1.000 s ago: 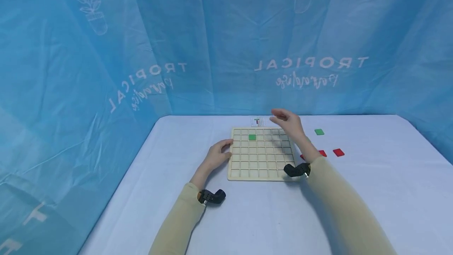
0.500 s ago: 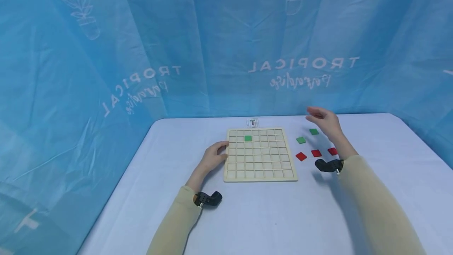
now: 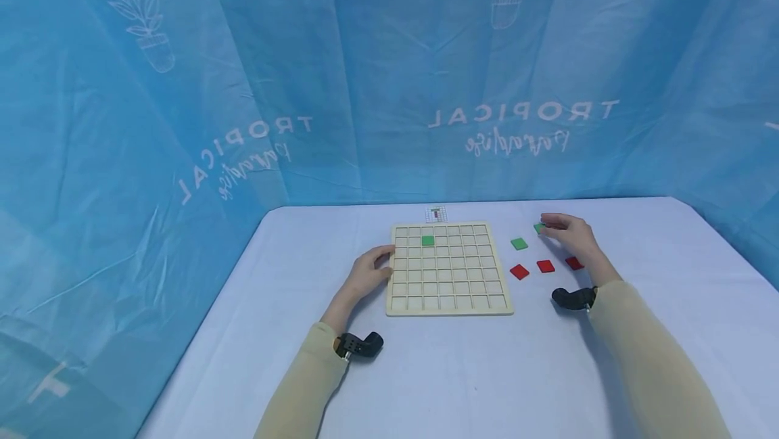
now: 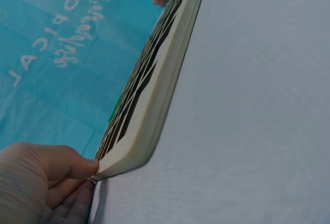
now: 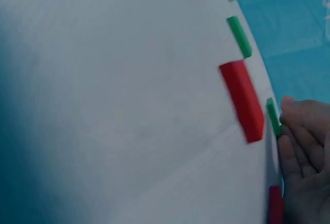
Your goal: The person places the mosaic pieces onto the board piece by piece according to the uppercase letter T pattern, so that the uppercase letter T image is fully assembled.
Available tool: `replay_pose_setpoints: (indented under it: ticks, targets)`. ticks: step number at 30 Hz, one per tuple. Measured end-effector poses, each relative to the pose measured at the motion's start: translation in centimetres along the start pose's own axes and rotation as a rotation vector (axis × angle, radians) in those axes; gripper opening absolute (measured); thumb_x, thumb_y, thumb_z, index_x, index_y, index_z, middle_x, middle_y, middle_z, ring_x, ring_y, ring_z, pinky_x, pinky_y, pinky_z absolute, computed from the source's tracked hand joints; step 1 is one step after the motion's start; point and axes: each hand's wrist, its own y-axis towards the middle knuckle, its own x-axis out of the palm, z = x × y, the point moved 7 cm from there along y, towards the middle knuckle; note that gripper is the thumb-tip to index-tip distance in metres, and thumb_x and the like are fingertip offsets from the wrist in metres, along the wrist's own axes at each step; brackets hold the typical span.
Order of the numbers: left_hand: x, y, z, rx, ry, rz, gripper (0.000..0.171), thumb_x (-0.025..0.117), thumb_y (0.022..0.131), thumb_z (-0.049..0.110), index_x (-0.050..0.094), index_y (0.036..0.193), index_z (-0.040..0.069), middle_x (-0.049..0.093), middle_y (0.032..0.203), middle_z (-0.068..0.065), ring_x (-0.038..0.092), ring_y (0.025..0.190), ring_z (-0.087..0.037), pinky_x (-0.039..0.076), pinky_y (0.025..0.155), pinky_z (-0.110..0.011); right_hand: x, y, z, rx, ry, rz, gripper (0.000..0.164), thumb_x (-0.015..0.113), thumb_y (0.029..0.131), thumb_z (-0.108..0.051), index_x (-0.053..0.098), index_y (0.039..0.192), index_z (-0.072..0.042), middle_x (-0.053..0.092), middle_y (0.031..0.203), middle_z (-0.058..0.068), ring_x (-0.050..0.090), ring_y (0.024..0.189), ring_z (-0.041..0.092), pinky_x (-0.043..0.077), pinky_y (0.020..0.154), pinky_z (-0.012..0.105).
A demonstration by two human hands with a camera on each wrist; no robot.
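A pale wooden grid board (image 3: 450, 310) lies on the white table, and one green tile (image 3: 428, 241) sits in a cell near its top. My left hand (image 3: 365, 272) rests at the board's left edge, thumb and fingertips touching the rim; in the left wrist view the thumb (image 4: 77, 166) meets the board's edge. To the right of the board, my right hand (image 3: 573, 236) is down at a second green tile (image 3: 538, 228). Its fingertips are at that tile's near end, thumb and fingers somewhat apart, and the tile (image 5: 273, 116) lies flat on the table.
Another green tile (image 3: 519, 243) lies between the board and my right hand. Closer to me are three red tiles, the left one (image 3: 519, 272), the middle one (image 3: 546, 266) and the right one (image 3: 575, 263). Behind the board is a small printed grid card (image 3: 435, 214). A blue curtain (image 3: 389, 87) hangs behind.
My right hand has moved right from above the board, where a green tile beside it came into view, then down to the farther green tile. The left hand stays at the board's edge.
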Motion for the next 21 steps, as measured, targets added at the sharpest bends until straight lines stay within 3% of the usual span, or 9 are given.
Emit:
replay_pose_setpoints:
  ticks: [15,21]
  targets:
    - [-0.11,0.02,0.21,0.006,0.001,0.007,0.049,0.058,0.088,-0.001,0.048,0.135,0.001,0.045,0.140,-0.014,0.041,0.130,-0.026,0.037,0.106,-0.030,0.26,0.24,0.04,-0.045,-0.121,0.030,0.041,0.055,0.094,-0.009,0.050,0.134,0.000,0.048,0.133,0.024,0.044,0.122,0.040,0.040,0.101,0.053]
    - [-0.09,0.01,0.14,-0.001,0.012,0.007,0.049,0.059,0.087,0.000,0.048,0.135,0.001,0.046,0.139,-0.014,0.041,0.130,-0.025,0.037,0.107,-0.031,0.31,-0.01,0.04,-0.039,-0.148,0.009,0.041,0.056,0.093,-0.010,0.050,0.133,0.000,0.049,0.130,0.025,0.045,0.120,0.040,0.041,0.100,0.054]
